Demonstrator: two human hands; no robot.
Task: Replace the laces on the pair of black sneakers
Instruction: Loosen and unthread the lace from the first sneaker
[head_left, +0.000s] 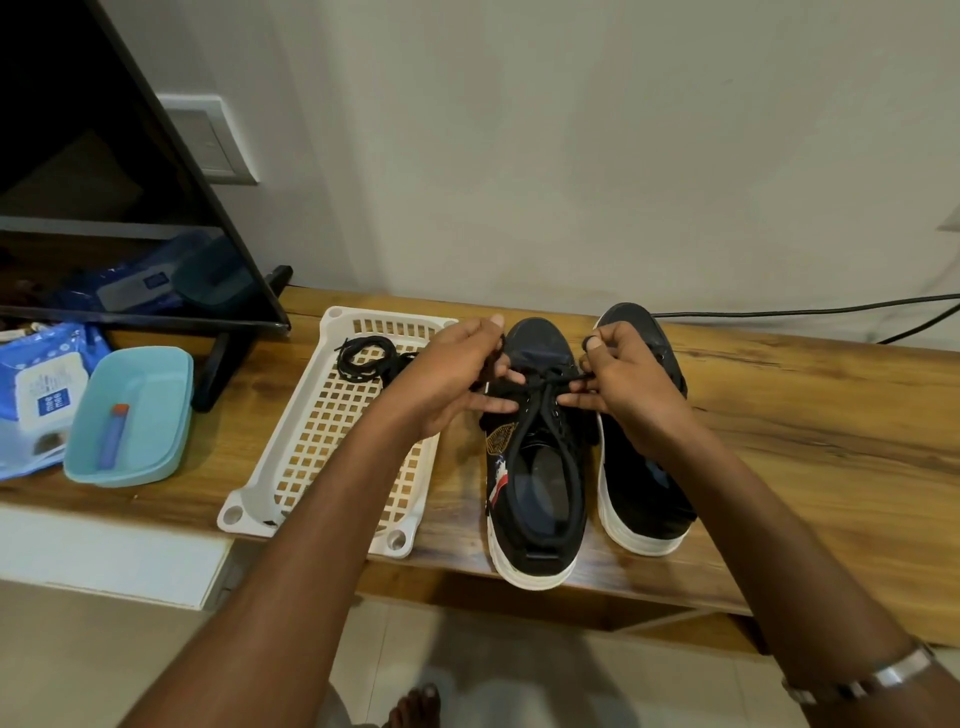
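While each hand (457, 371) (621, 374) pinched a lace (545, 387) end over the left sneaker (535, 467) at frame centre on the bench (779, 415), pulling both ends evenly would likely seat the knot best.

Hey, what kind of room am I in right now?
Probably a living room at home. A flat-screen TV stands on a long wooden bench against a plain wall with a switch plate, and household bits like a pack of wipes lie beside it.
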